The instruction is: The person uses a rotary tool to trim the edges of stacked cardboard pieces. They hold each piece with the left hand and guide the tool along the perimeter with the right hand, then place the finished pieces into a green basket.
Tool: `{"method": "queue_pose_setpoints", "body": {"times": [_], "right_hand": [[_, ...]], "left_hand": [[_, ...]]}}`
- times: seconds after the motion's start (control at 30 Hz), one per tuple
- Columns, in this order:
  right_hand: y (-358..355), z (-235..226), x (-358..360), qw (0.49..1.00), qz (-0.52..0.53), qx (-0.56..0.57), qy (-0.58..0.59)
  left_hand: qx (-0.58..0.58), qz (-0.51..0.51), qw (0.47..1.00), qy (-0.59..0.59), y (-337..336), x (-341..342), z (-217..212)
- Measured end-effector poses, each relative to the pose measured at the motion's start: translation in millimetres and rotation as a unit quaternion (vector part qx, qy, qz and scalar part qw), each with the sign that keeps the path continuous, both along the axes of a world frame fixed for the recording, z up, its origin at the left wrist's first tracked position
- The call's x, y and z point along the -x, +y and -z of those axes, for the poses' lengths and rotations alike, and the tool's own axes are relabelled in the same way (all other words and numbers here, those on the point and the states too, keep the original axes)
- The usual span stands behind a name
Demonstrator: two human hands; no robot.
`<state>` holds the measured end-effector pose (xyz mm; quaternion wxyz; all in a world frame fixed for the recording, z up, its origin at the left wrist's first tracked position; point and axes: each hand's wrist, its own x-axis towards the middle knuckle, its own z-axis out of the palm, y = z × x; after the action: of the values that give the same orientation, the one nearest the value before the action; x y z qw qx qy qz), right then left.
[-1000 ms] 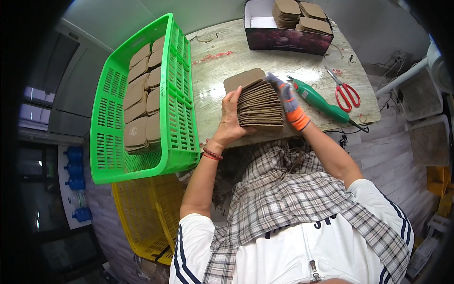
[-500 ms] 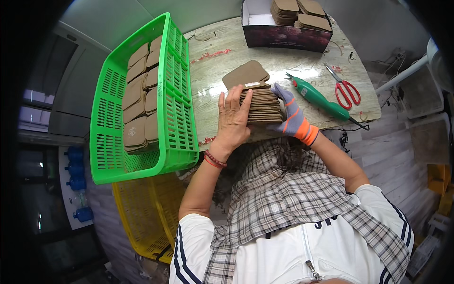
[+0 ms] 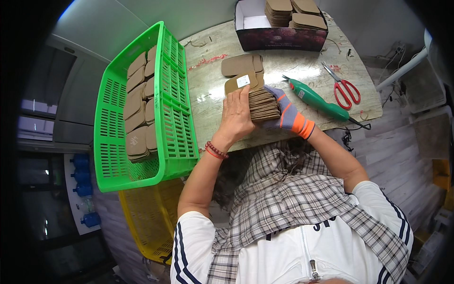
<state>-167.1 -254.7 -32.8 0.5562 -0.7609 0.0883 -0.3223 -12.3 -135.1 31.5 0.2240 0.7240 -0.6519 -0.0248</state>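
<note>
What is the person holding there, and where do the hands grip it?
A stack of brown card pieces, squeezed from its two sides: bare left hand on the left, gloved right hand on the right.

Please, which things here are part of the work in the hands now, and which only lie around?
In the work:
- stack of brown cardboard pieces, pressed between bare left hand and gloved right hand
- brown pieces in green plastic crate

Lying about:
- red-handled scissors
- green pen-shaped corded tool
- dark cardboard box
- yellow crate

Stack of brown cards [image 3: 263, 104] (half under hands)
</note>
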Motion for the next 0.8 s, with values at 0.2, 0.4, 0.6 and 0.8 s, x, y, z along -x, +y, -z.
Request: {"method": "queue_pose_setpoints", "body": {"times": [0.2, 0.4, 0.6, 0.8], "right_hand": [[-8.3, -12.3, -5.8, 0.998, -0.031, -0.038, 0.037], [-3.5, -8.6, -5.0, 1.000, -0.020, 0.014, -0.011], [5.2, -34.8, 7.0, 0.995, -0.001, 0.094, 0.026], [8.7, -31.7, 17.6, 0.996, -0.070, 0.015, 0.061]], "left_hand": [[-0.055, 0.001, 0.998, -0.014, -10.0, -2.7, -12.4], [0.028, 0.022, 0.995, -0.089, -0.3, 3.9, -3.5], [-0.019, 0.033, 0.999, -0.018, 4.6, 13.0, -14.1], [-0.096, 0.012, 0.994, 0.046, 4.3, 3.0, -28.5]]}}
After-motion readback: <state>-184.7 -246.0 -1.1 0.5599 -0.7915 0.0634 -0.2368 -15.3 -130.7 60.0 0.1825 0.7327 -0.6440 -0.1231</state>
